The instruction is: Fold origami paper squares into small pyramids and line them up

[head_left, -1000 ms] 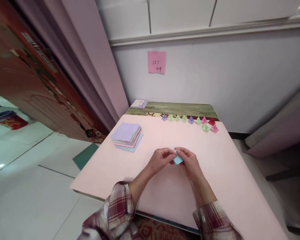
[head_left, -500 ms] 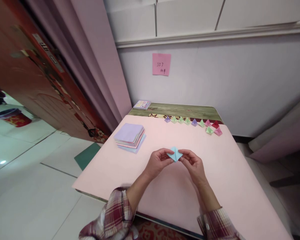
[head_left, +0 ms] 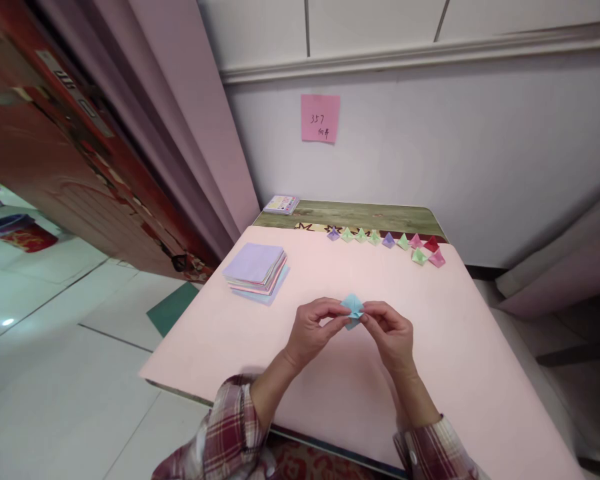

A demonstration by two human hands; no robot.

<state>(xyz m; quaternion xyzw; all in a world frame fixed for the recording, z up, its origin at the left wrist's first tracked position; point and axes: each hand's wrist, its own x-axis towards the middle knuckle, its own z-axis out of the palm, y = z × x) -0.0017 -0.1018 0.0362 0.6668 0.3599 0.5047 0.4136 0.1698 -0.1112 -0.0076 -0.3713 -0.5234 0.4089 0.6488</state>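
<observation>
A small light-blue piece of folded paper, pointed at its upper end and creased across its middle, is held between the two hands, over a smooth, pale-pink covering. Its left edge is pinched between the thumb and fingers of the left hand, and its right edge is gripped likewise by the right hand; how the curled outer fingers are placed against the paper cannot be told. The wrists are framed by soft plaid cuffs in maroon and cream (a pale button is shown on the right one).

To the left of the fingers, a thick stack of square coloured papers is topped by a matte lilac sheet, its layered edges slightly uneven, with light-blue paper jutting out beneath.

Beyond the fingers and to their right, small pointed folded-paper shapes in purple, green, pink and red are set out in a row, with a green one and a pink one placed nearer the right hand. Farther beyond the fingers, a green wood-grain tabletop strip is left uncovered, and a flat pink square paper note, marked by hand, is fixed to the smooth pale wall.
</observation>
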